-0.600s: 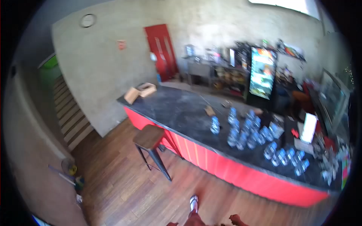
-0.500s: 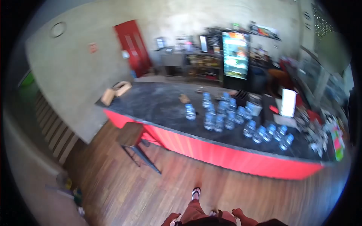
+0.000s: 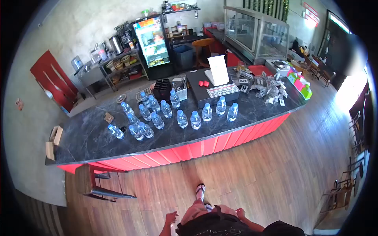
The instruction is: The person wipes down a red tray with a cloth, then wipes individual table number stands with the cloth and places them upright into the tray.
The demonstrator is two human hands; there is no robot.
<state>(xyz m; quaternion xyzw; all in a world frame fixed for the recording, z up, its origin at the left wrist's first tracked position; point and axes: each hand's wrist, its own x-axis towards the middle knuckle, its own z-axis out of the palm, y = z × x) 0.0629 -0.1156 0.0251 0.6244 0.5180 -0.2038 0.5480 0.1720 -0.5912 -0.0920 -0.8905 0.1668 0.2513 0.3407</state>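
My left hand (image 3: 171, 217) hangs low at my side, its fingers loosely bent and a little apart, holding nothing that I can see. On the other side, my right hand (image 3: 240, 213) hangs near my thigh; its fingers are mostly hidden. Neither hand touches the counter. Ahead stands a long counter with a dark marbled top (image 3: 88, 137) and red front panels. Several clear water bottles (image 3: 195, 120) with blue caps stand on it, in a cluster at left and a looser row toward the middle. A small brown item (image 3: 108, 117) lies beside the cluster.
A wooden stool (image 3: 84, 179) stands at the counter's left front. On the counter are a white-screened stand (image 3: 219, 70), a pile of number tags (image 3: 271, 90) and a wooden box (image 3: 55, 135). Behind it is a lit drinks fridge (image 3: 151, 41). Chairs (image 3: 340, 192) line the right side.
My view has turned to the right and sharpened, so the counter and bottles sit further left. My feet are closer to the counter. Both hands still hang low.
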